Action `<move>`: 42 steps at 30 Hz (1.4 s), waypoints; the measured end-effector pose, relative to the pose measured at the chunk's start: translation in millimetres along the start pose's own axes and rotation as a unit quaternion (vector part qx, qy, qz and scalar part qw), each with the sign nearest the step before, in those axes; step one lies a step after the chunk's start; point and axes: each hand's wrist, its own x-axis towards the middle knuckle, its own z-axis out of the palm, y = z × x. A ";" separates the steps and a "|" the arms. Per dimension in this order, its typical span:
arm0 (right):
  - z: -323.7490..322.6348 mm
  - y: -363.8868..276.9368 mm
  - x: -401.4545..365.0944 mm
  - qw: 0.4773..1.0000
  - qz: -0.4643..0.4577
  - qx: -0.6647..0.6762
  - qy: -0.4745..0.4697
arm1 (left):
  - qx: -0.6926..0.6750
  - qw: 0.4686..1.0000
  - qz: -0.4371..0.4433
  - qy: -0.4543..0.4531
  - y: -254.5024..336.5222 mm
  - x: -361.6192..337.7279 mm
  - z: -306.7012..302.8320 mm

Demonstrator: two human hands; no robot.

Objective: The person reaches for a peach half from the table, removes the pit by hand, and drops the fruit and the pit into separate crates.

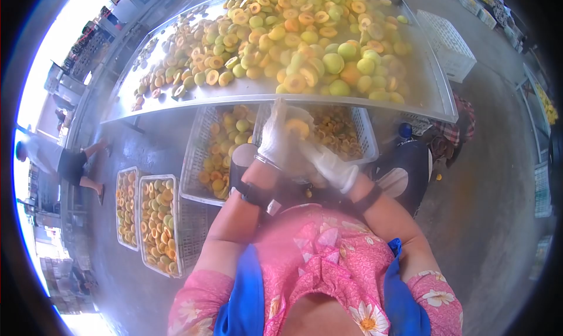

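Note:
My left hand (282, 135), in a white glove, is closed around a halved fruit (297, 128) with orange flesh, just below the front edge of the metal table (281, 97). Beside it, my right hand (329, 163), also gloved in white, reaches in from the right; its fingers are blurred and partly hidden. Beneath the hands are a crate of fruit halves (226, 154) on the left and a crate of darker small pieces (337, 133) on the right. Many green and yellow fruits (334, 63), whole and halved, lie on the table.
Two crates filled with halved fruit, one smaller (127, 210) and one larger (158, 227), stand on the floor at left. A white crate (448, 45) is at upper right. One person (73, 163) walks at far left; another in a checked garment (463, 122) is beyond the table's right corner.

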 end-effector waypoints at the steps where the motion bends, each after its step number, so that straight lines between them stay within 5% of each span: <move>1: -0.1 1.7 0.3 1.000 0.003 0.000 -0.018 | -0.026 0.999 -0.036 -0.024 5.5 -0.5 -1.9; 5: 6.3 9.5 -1.4 0.999 0.027 -0.032 0.011 | 0.209 0.971 0.044 -0.110 7.2 -0.2 -13.0; 9: 4.7 -6.6 -10.0 0.954 0.175 0.219 -0.104 | 0.237 0.951 0.038 -0.193 9.8 0.7 -17.5; 13: -1.2 5.5 1.0 0.850 0.194 0.426 -0.241 | 0.046 0.989 -0.036 -0.133 5.8 0.8 -18.4; 19: -5.3 13.0 15.9 0.788 0.199 0.491 -0.314 | -0.197 0.971 -0.136 -0.028 4.9 -0.8 -9.4; 25: -7.8 18.3 18.2 0.757 0.157 0.523 -0.359 | -0.266 0.945 -0.188 0.046 19.4 -0.8 1.4; 28: -9.1 9.3 7.9 0.787 0.142 0.505 -0.324 | -0.449 0.872 -0.187 0.055 29.5 1.7 -8.3; 31: -21.0 11.7 11.4 0.787 0.091 0.516 -0.326 | -0.269 0.952 0.003 0.148 11.1 25.1 -73.5; 34: -27.3 18.9 14.2 0.827 0.086 0.509 -0.220 | -0.057 0.980 0.000 0.189 26.3 30.0 -113.5; 35: -26.2 17.3 15.7 0.839 0.086 0.509 -0.171 | 0.115 0.959 0.099 0.241 33.3 29.5 -109.3; 38: -19.0 7.7 17.2 0.864 0.121 0.480 -0.090 | 0.254 0.947 0.076 0.179 39.8 42.1 -84.2; 41: -13.9 -2.9 18.4 0.896 0.156 0.416 -0.031 | 0.542 0.833 0.086 0.075 31.9 80.2 -46.1; 42: -12.9 -4.8 18.1 0.904 0.164 0.395 -0.011 | 0.540 0.834 0.088 0.074 30.3 88.1 -27.4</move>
